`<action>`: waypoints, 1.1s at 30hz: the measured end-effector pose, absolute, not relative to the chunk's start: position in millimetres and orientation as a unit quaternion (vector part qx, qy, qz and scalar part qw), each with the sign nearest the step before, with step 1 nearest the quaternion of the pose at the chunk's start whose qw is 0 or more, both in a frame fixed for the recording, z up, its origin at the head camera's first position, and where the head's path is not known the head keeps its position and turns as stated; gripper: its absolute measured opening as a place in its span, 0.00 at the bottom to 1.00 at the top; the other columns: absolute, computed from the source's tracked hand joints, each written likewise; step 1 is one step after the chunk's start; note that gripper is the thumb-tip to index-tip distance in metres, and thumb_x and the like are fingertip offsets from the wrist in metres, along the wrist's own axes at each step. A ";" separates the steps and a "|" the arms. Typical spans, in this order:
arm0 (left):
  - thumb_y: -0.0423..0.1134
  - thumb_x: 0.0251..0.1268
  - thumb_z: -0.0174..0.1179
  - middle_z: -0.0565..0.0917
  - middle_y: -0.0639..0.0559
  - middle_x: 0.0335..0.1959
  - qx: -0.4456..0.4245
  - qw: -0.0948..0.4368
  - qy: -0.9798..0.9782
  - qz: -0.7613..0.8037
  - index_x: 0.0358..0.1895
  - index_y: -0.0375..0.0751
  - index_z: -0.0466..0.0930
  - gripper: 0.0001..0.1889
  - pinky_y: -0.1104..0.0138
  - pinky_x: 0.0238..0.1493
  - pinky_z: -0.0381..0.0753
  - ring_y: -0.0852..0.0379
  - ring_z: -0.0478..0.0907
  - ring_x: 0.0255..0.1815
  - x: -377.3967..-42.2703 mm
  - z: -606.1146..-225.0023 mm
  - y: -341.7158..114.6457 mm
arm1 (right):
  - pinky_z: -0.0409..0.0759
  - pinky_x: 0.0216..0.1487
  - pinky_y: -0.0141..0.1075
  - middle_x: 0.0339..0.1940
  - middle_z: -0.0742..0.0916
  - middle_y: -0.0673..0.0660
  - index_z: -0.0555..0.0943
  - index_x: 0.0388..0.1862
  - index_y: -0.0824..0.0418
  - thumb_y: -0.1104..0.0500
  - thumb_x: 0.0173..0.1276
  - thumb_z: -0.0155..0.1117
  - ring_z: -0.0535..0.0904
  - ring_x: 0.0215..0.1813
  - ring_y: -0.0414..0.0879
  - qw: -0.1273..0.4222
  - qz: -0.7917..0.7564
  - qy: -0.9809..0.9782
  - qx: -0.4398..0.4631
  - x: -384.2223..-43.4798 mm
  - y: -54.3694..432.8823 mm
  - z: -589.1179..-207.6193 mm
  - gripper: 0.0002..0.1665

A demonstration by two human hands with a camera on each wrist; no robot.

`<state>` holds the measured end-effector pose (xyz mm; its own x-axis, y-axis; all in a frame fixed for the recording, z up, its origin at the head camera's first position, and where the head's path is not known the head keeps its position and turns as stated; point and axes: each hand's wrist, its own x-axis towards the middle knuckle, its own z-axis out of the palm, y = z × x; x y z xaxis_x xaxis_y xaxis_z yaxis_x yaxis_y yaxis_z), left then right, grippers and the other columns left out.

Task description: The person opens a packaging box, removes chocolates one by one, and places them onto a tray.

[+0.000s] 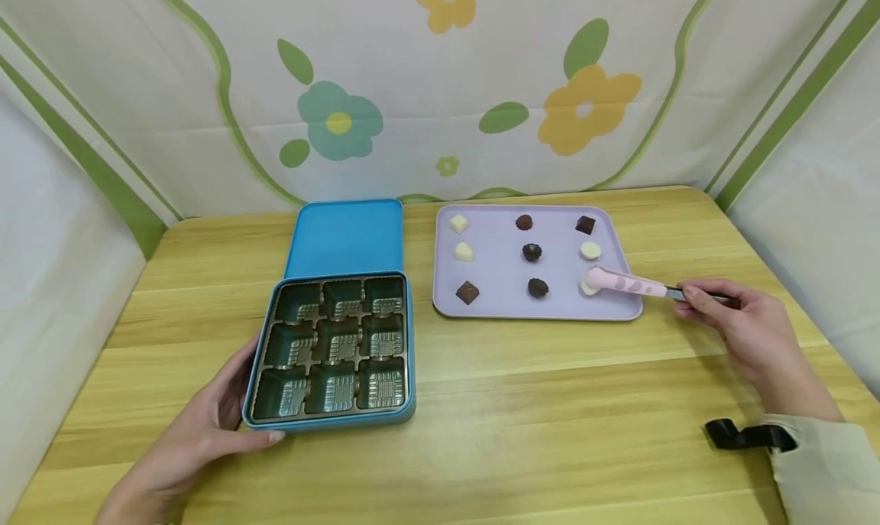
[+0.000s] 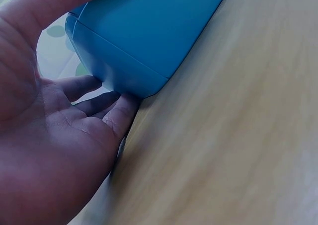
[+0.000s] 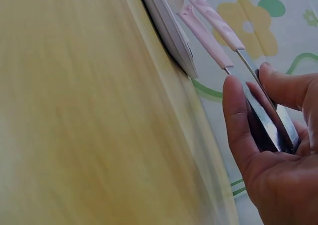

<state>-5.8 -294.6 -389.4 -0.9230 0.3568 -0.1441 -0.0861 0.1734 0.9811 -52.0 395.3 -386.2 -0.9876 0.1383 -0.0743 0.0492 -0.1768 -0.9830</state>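
Note:
My left hand holds the near left corner of a blue tin box, thumb along the front and fingers at the left side. Inside the tin, a brown plastic insert has several square compartments, all bare. My right hand pinches a pair of tongs by their metal handles. Their pink tips are at a white chocolate in the near right of a lilac tray; in the right wrist view this white piece shows between the tips.
Dark chocolates and white chocolates lie in spaced rows on the tray. The blue lid lies behind the tin, left of the tray. A floral cloth stands behind the wooden table.

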 end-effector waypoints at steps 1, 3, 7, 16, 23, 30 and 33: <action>0.19 0.55 0.74 0.47 0.40 0.90 0.090 0.175 0.747 0.636 0.91 0.56 0.43 0.65 0.83 0.67 0.71 0.80 0.64 0.77 -5.9 -389.0 -294.5 | 0.90 0.44 0.29 0.42 0.93 0.50 0.93 0.47 0.63 0.73 0.77 0.64 0.93 0.36 0.42 0.029 0.765 -0.639 -0.074 -52.1 395.7 -385.6 0.13; 0.20 0.55 0.75 0.47 0.41 0.91 0.088 0.177 0.747 0.634 0.91 0.57 0.43 0.65 0.83 0.67 0.71 0.80 0.64 0.77 -6.0 -388.1 -294.2 | 0.90 0.44 0.29 0.42 0.93 0.50 0.93 0.46 0.63 0.73 0.77 0.64 0.93 0.36 0.42 0.028 0.768 -0.635 -0.078 -52.6 396.5 -384.5 0.13; 0.20 0.55 0.74 0.46 0.40 0.91 0.086 0.179 0.746 0.636 0.91 0.56 0.43 0.65 0.83 0.68 0.70 0.81 0.63 0.77 -6.6 -386.7 -293.7 | 0.90 0.44 0.30 0.41 0.94 0.51 0.93 0.46 0.63 0.73 0.77 0.63 0.94 0.35 0.43 0.030 0.777 -0.623 -0.090 -53.6 397.5 -382.8 0.13; 0.22 0.56 0.75 0.46 0.41 0.91 0.066 0.190 0.748 0.632 0.91 0.58 0.43 0.65 0.85 0.66 0.70 0.84 0.61 0.76 -8.0 -386.8 -294.9 | 0.90 0.43 0.31 0.41 0.95 0.51 0.93 0.46 0.63 0.72 0.75 0.67 0.94 0.34 0.44 0.060 0.791 -0.597 -0.117 -55.0 399.3 -380.2 0.11; 0.22 0.55 0.77 0.43 0.40 0.91 0.059 0.192 0.752 0.628 0.91 0.58 0.42 0.66 0.85 0.66 0.69 0.87 0.61 0.74 -9.5 -385.4 -294.7 | 0.90 0.42 0.30 0.40 0.93 0.49 0.94 0.45 0.62 0.71 0.73 0.70 0.94 0.34 0.42 0.055 0.772 -0.621 -0.124 -55.6 399.4 -380.0 0.10; 0.21 0.55 0.75 0.43 0.39 0.91 0.073 0.187 0.746 0.635 0.91 0.57 0.42 0.66 0.84 0.67 0.70 0.85 0.61 0.76 -9.6 -387.6 -294.9 | 0.90 0.42 0.31 0.40 0.93 0.49 0.94 0.46 0.61 0.71 0.73 0.70 0.94 0.34 0.43 0.054 0.766 -0.627 -0.134 -51.2 401.8 -380.4 0.10; 0.19 0.54 0.75 0.44 0.36 0.90 0.080 0.182 0.744 0.638 0.91 0.54 0.42 0.66 0.83 0.67 0.71 0.81 0.63 0.76 -8.4 -389.2 -295.9 | 0.90 0.43 0.31 0.40 0.94 0.51 0.93 0.48 0.66 0.73 0.72 0.69 0.94 0.33 0.44 0.103 0.775 -0.611 -0.120 -49.5 398.2 -381.2 0.11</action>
<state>-8.4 -295.9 -389.2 -0.9214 0.3499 -0.1689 -0.1131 0.1742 0.9782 -49.5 398.2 -381.2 -0.9496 0.3076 -0.0604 -0.0132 -0.2317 -0.9727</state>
